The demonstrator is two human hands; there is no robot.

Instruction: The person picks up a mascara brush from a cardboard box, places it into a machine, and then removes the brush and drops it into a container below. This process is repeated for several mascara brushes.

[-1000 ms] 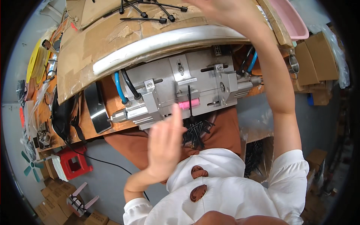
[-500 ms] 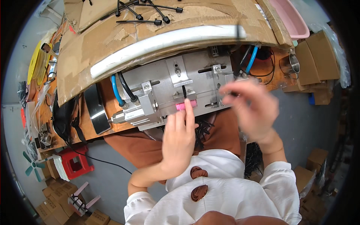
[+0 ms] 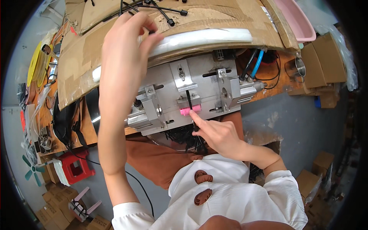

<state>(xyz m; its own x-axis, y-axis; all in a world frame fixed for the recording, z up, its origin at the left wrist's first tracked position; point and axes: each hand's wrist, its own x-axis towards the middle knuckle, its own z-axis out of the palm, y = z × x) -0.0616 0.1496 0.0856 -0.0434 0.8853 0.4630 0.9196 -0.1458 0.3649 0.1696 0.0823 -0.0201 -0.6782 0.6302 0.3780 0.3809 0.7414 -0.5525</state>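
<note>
The person sits close to a metal fixture (image 3: 188, 92) with clamps and slots. The left hand (image 3: 122, 42) is stretched far up over the cardboard sheet (image 3: 214, 19), its fingers (image 3: 147, 27) pinched together on a black cable piece (image 3: 151, 31) near the white padded strip (image 3: 199, 37). The right hand (image 3: 216, 134) is low, just before the plate; the index finger points up and touches the bottom of the thin black part (image 3: 189, 100) that stands in the pink holder (image 3: 190, 110). The other fingers are curled in, holding nothing that I can see.

I think the risk is in the divided attention — one arm reaches far while the other works on a small thing. The left forearm crosses over the left clamp block (image 3: 151, 107), so it could knock against it. The finger at the pink holder is very near the moving-looking jaws; if a clamp closes, the finger may be pinched. The black part could also slip out of its slot if it is pushed sideways — it looks held only lightly.
</note>
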